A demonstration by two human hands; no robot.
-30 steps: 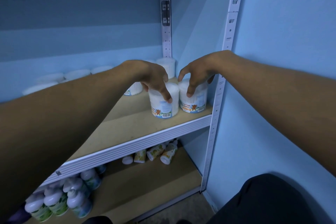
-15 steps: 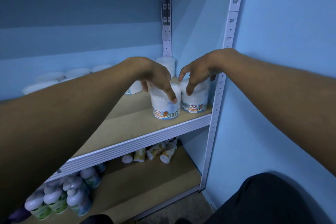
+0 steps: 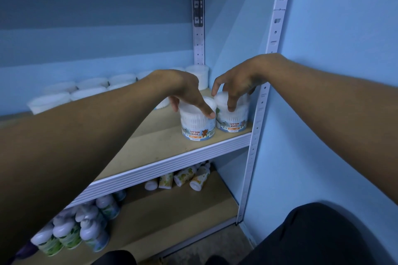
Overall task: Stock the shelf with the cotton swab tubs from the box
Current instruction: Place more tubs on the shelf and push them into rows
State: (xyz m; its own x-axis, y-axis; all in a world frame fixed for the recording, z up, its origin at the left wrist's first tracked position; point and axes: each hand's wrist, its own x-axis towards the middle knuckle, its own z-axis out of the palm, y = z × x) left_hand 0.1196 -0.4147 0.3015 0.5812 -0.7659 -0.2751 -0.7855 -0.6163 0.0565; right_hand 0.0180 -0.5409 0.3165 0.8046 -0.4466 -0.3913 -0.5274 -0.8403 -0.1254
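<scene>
Nearest, two bare forearms reach from the bottom corners up toward the shelf [image 3: 163, 146], above a dark-clothed leg [image 3: 312, 234] at lower right. The left hand [image 3: 185, 92] arches over the left tub [image 3: 198, 122], fingers curled down around its lid rim, index finger on the near edge and thumb on the left side. The right hand [image 3: 239, 84] arches over the right tub [image 3: 233, 118], fingertips spread and clamped on its lid. Both tubs stand upright, touching each other, at the near right corner of the middle board, the right one just beside the near upright post [image 3: 258, 114]. Each label reads "COTTON BUDS".

On the lower board, a cluster of white-capped bottles [image 3: 81, 228] stands at left, cut off by the frame edge; four small tubes [image 3: 183, 178] lie on their sides farther back.

Along the far edge of the middle board runs a row of white tubs [image 3: 92, 86], blurred and partly hidden behind the left arm; about eight show, the exact count unclear.
</scene>
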